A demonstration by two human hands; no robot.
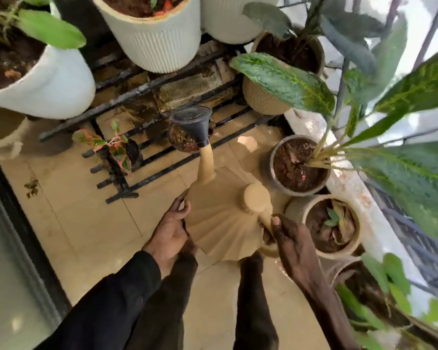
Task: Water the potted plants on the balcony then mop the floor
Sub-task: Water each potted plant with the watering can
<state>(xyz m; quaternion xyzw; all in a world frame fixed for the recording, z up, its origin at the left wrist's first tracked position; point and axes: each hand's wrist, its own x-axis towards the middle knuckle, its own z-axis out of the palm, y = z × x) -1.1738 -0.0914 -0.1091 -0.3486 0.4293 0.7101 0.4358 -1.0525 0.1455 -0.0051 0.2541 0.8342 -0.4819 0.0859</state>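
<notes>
- The top and left edges are cutting off the ribbed white pot [159,44] and the smooth white pot [53,89], and the large leaves on the right are smearing into blur.
- The black rose [192,125] at the spout's tip is covering most of a small round pot [181,144] on the black metal rack [142,89]. Only a patch of brown soil is showing, and whether water is leaving the rose cannot be told.
- The beige watering can [220,223] is hanging above the tiled floor [81,210] in the lower middle of the view, with its spout pointing up and away towards the rack.
- A dark pot [133,152] on the rack is holding a red-and-green leafed plant.
- Right of the can, a round pot [273,168] is holding dark soil and pale stalks with long variegated leaves.
- Just below it, another pot [357,238] is holding soil, dry brown leaves and a small green sprout.
- The left hand [170,233] is cupping the can's left side, its fingers curling against the body.
- The right hand [293,246] is gripping the can's handle, with the fingers wrapping round it and partly hiding behind it.
</notes>
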